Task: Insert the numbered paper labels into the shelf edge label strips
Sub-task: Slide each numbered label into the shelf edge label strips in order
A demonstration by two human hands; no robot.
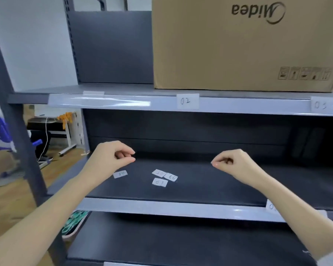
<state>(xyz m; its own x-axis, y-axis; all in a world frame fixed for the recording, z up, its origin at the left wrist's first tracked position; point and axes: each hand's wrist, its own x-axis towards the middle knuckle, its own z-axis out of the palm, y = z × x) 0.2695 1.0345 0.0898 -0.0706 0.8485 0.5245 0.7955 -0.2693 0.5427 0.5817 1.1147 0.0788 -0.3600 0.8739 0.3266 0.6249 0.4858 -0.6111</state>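
1. the left hand (pixel 112 158) hovers over the middle shelf (pixel 210 187) at centre-left of the frame, fingers curled with thumb and fingertips nearly meeting; it holds nothing that can be seen.
2. the right hand (pixel 232 164) hovers at centre-right over the same shelf, fingers curled into a loose pinch, also with nothing visible in it.
3. four loose paper labels lie on the dark shelf between and below the hands: the "04" label (pixel 120 174) sits just under the left hand, apart from the rest.
4. the other three cluster near the centre: the "05" label (pixel 159 172) touches the "03" label (pixel 171 177) beside it, and the "01" label (pixel 160 182) lies just below them.
5. the upper label strip (pixel 104 102) runs across the upper shelf edge; the "02" tag (pixel 187 101) sits in it at centre, and another tag (pixel 320 105), reading "03" as far as the blur allows, sits at the far right.
6. the lower label strip (pixel 171 208) runs along the front edge of the middle shelf; one tag (pixel 271 206) shows in it beside the right forearm, its number partly hidden.
7. a cardboard box (pixel 244 45) stands on the upper shelf at upper right, its printed logo upside down.
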